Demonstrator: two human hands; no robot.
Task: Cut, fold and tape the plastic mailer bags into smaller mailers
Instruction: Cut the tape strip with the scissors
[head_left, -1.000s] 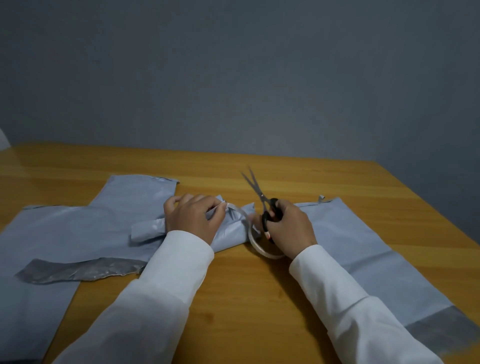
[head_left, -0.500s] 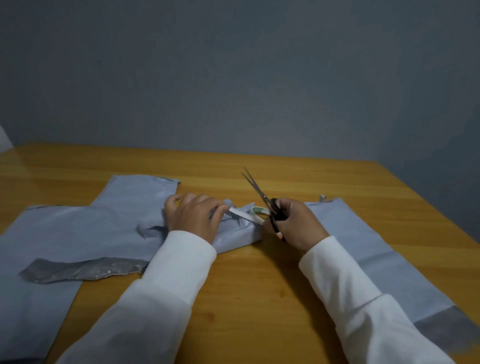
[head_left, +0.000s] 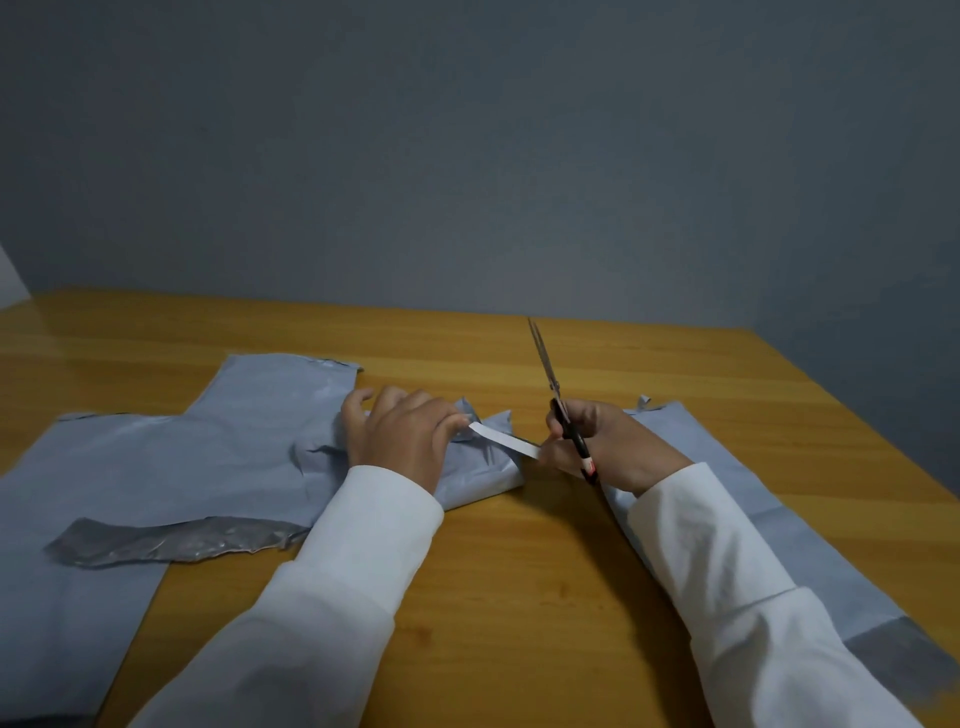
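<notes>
A small folded grey mailer (head_left: 480, 475) lies at the table's middle. My left hand (head_left: 402, 439) presses on it and its fingertips hold down one end of a white tape strip (head_left: 504, 441). The strip runs right to my right hand (head_left: 605, 447), which pinches its other end. That same hand grips black-handled scissors (head_left: 558, 400), blades shut and pointing away from me. The tape roll is hidden in this view.
A large grey mailer bag (head_left: 171, 457) is spread at the left with a cut-off dark grey strip (head_left: 171, 540) lying on it. Another mailer bag (head_left: 810, 551) lies at the right under my right sleeve. The wooden table (head_left: 519, 597) meets a grey wall behind.
My right hand has moved right, drawing the tape strip out longer. The scissor blades have closed and swung more upright. The tape roll has gone out of sight. My left hand has stayed on the folded mailer.
</notes>
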